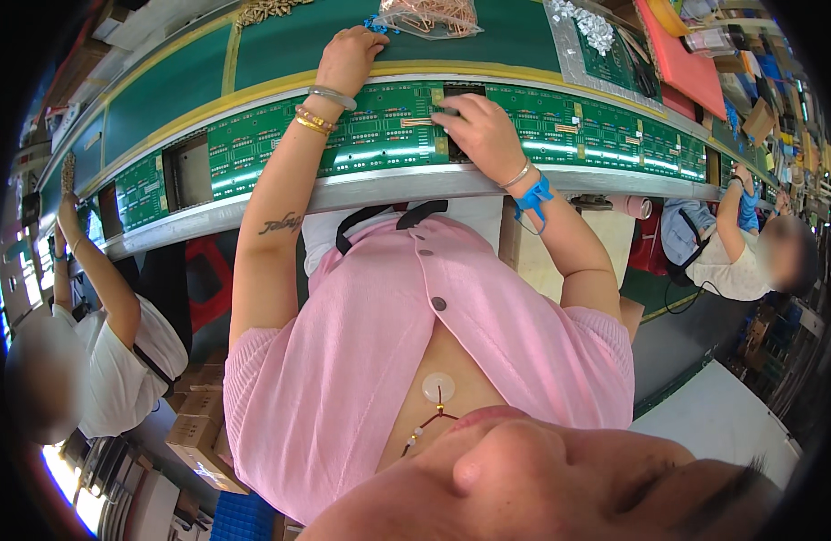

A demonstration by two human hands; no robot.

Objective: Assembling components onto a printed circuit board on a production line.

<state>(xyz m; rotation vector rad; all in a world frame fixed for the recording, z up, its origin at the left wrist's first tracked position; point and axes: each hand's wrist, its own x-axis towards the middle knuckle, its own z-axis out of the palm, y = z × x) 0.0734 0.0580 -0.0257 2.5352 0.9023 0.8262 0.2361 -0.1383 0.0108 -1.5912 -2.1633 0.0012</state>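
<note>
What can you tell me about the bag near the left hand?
The bag looks like thin, clear plastic, creased and shiny toward its lower edge. Many thin, copper-coloured wire pieces lie jumbled inside. It rests on the green bench, beyond the boards, with small blue parts by its left side. The left hand is at those parts, not gripping the bag. Its top is cut off by the picture's edge.

Partly populated green PCB (388,140) lies flat; sm. blue pcs. (373,22) lie beyond it.
</note>
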